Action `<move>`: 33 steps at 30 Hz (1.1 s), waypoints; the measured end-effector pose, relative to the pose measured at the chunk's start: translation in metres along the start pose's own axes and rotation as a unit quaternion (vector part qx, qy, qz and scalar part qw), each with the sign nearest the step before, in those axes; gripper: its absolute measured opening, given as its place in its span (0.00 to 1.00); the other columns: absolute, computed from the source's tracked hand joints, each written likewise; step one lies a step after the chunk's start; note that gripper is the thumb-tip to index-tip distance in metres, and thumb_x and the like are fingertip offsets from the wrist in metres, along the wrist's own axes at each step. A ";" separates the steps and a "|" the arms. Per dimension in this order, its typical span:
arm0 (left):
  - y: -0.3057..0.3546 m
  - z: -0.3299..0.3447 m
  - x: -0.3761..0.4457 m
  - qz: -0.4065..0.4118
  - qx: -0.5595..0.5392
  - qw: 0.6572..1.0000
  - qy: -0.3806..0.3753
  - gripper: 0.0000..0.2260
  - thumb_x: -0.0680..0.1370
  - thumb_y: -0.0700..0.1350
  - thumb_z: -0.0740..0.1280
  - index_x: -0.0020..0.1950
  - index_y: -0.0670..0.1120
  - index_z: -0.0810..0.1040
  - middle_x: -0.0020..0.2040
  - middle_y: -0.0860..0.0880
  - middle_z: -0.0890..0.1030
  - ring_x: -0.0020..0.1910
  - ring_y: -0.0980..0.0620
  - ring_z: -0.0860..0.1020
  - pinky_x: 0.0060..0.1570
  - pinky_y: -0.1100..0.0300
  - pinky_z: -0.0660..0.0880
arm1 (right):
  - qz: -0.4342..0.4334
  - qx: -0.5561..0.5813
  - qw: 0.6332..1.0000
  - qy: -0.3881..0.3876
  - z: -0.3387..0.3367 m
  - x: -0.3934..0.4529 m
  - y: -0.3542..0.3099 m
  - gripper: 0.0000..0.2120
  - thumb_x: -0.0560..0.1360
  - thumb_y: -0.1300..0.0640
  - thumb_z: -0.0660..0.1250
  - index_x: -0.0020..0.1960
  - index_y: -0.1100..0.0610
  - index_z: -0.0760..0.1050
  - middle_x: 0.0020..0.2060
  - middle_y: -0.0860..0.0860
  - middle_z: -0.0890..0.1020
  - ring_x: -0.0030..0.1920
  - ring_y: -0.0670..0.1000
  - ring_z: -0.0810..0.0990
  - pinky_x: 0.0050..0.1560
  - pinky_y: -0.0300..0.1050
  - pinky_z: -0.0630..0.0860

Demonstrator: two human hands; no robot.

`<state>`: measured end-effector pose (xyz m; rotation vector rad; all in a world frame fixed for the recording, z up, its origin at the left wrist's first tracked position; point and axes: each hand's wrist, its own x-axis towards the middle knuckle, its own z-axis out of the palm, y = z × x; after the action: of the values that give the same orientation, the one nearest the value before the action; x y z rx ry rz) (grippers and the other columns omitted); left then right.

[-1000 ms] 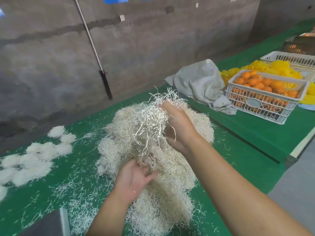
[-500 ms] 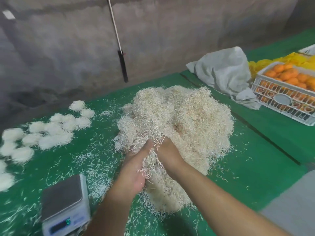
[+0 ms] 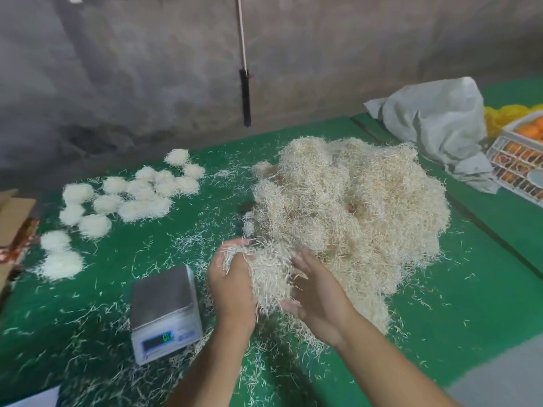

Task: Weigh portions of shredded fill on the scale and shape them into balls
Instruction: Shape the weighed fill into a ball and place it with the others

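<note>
A big heap of pale shredded fill [image 3: 352, 207] lies on the green table [image 3: 458, 324]. At its near edge my left hand [image 3: 232, 289] and my right hand [image 3: 317, 298] cup a clump of fill [image 3: 269, 277] between them, fingers curled round it. A small digital scale [image 3: 164, 312] with a bare steel platform and a lit display stands just left of my left hand. Several finished white balls of fill [image 3: 138, 192] lie at the far left of the table.
Loose shreds litter the green cloth around the scale. A grey cloth bag [image 3: 435, 121] and a white crate of orange fruit [image 3: 520, 160] sit at the far right. Cardboard [image 3: 14, 218] lies at the left edge. A black-tipped pole [image 3: 244, 95] hangs at the wall.
My hands have come down from the top of the heap to its near edge, holding a clump between them. The view has swung left and down, bringing the scale and balls into sight.
</note>
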<state>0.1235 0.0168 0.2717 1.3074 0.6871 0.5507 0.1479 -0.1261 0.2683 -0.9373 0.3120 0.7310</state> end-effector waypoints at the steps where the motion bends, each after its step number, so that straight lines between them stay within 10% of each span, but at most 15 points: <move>1: 0.004 -0.002 -0.005 0.016 0.013 0.999 -0.034 0.21 0.77 0.41 0.62 0.48 0.67 0.84 0.27 0.58 0.75 0.22 0.60 0.66 0.21 0.64 0.65 | 0.005 0.024 1.000 -0.001 0.006 -0.004 0.004 0.36 0.75 0.26 0.67 0.79 0.38 0.68 0.78 0.41 0.65 0.80 0.57 0.64 0.71 0.65 0.73; 3: 0.005 -0.003 -0.019 0.040 0.074 0.991 -0.103 0.19 0.74 0.45 0.61 0.57 0.64 0.83 0.42 0.55 0.85 0.30 0.52 0.76 0.32 0.54 0.80 | 0.001 0.049 0.998 -0.028 0.021 -0.011 0.011 0.29 0.78 0.26 0.63 0.75 0.36 0.74 0.77 0.46 0.74 0.79 0.51 0.70 0.74 0.65 0.72; 5: -0.002 -0.003 -0.034 0.047 0.128 0.975 -0.174 0.22 0.74 0.51 0.60 0.65 0.68 0.78 0.62 0.57 0.81 0.56 0.51 0.82 0.60 0.39 0.80 | -0.004 0.055 0.997 -0.045 0.037 -0.020 0.017 0.23 0.82 0.31 0.61 0.61 0.46 0.85 0.58 0.46 0.86 0.59 0.48 0.85 0.56 0.49 0.83; 9: -0.015 -0.011 -0.046 0.102 0.263 0.942 -0.181 0.25 0.76 0.62 0.57 0.69 0.84 0.58 0.80 0.68 0.54 0.83 0.49 0.52 0.75 0.30 0.58 | -0.017 0.066 0.997 -0.047 0.056 -0.024 0.032 0.29 0.84 0.39 0.63 0.70 0.63 0.75 0.70 0.61 0.78 0.72 0.60 0.76 0.72 0.56 0.73; 13: -0.029 -0.027 -0.043 0.180 0.360 0.896 -0.186 0.25 0.81 0.67 0.47 0.78 0.77 0.51 0.81 0.70 0.36 0.83 0.54 0.35 0.78 0.34 0.42 | -0.037 0.031 0.999 0.019 0.064 -0.025 0.040 0.13 0.80 0.50 0.68 0.56 0.59 0.77 0.50 0.59 0.83 0.53 0.59 0.85 0.59 0.57 0.84; 18: -0.009 -0.047 -0.039 0.072 0.203 0.951 -0.220 0.26 0.77 0.77 0.49 0.75 0.80 0.55 0.81 0.71 0.49 0.77 0.63 0.60 0.71 0.52 0.61 | -0.078 -0.081 0.988 0.102 0.075 -0.014 0.047 0.15 0.83 0.48 0.63 0.42 0.55 0.77 0.37 0.56 0.77 0.41 0.55 0.79 0.47 0.53 0.78; 21: -0.003 -0.063 -0.029 -0.141 0.087 0.976 -0.145 0.23 0.78 0.74 0.57 0.72 0.73 0.70 0.76 0.58 0.70 0.68 0.60 0.71 0.69 0.45 0.68 | -0.097 -0.093 0.988 0.070 0.085 -0.018 0.043 0.17 0.86 0.44 0.58 0.56 0.54 0.81 0.46 0.49 0.88 0.52 0.43 0.85 0.59 0.53 0.83; 25: -0.007 -0.102 -0.010 -0.509 -0.161 0.836 -0.128 0.26 0.83 0.66 0.58 0.62 0.43 0.75 0.56 0.38 0.81 0.61 0.38 0.79 0.64 0.33 0.73 | -0.144 -0.183 0.968 0.088 0.103 -0.008 0.051 0.29 0.83 0.40 0.60 0.77 0.57 0.68 0.68 0.49 0.77 0.62 0.52 0.78 0.62 0.55 0.76; 27: -0.004 -0.118 -0.013 -0.525 -0.238 0.804 -0.146 0.30 0.82 0.67 0.57 0.66 0.42 0.73 0.56 0.35 0.80 0.61 0.36 0.78 0.64 0.29 0.71 | -0.201 -0.317 0.919 0.121 0.111 -0.001 0.066 0.34 0.80 0.33 0.63 0.76 0.55 0.69 0.69 0.52 0.77 0.61 0.52 0.79 0.63 0.60 0.75; 30: 0.007 -0.129 -0.010 -0.496 -0.282 0.815 -0.103 0.38 0.80 0.68 0.64 0.83 0.50 0.58 0.67 0.33 0.74 0.58 0.32 0.80 0.55 0.30 0.78 | -0.321 -0.511 0.796 0.053 0.106 0.007 0.099 0.25 0.81 0.32 0.62 0.39 0.51 0.79 0.29 0.46 0.81 0.28 0.41 0.75 0.30 0.43 0.73; 33: 0.012 -0.133 -0.002 -0.458 -0.255 0.852 -0.005 0.30 0.75 0.66 0.73 0.66 0.43 0.79 0.58 0.39 0.83 0.53 0.38 0.85 0.53 0.41 0.82 | -0.354 -0.608 0.711 -0.005 0.101 0.007 0.128 0.21 0.83 0.40 0.65 0.34 0.47 0.75 0.27 0.46 0.78 0.28 0.43 0.75 0.30 0.35 0.63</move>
<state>0.0260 0.1076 0.2686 0.3786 0.9749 -0.0752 0.0587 0.0078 0.2427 -2.1380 -0.6579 0.1136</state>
